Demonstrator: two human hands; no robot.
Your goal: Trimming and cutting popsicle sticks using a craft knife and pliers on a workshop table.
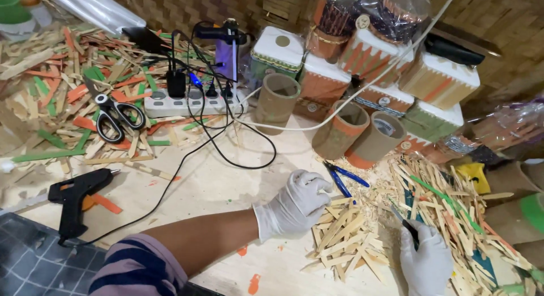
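Two gloved hands: both work at the near right of the surface (pixel 226 182), over a heap of cut stick pieces (pixel 343 239).
Left hand: the left hand (pixel 294 205) in a white glove rests on the upper left edge of the heap, fingers curled loosely down onto the top pieces; whether it pinches one piece or only presses on them I cannot tell.
Right hand: the right hand (pixel 425 256), also gloved, sits at the heap's right side, closed around a dark-handled cutter (pixel 409 228) whose tip points up and left.
Key relation: the heap lies between the two hands, directly under and just right of the left hand's fingertips, and just left of the right hand.
Long axis: most pieces in the heap run diagonally, low left to high right, fanning out toward the near edge.
Nearer hand: the left hand is touching the heap; the right hand is just beside it.
Arm pose: the left forearm comes in from the lower left, bare below a striped sleeve (pixel 136 270), wrist bent slightly down.
Nearby: blue-handled pliers (pixel 345 180) lie just beyond the left hand; a larger pile of long coloured sticks (pixel 453 205) spreads to the right; a black glue gun (pixel 76 197) lies well apart to the left.
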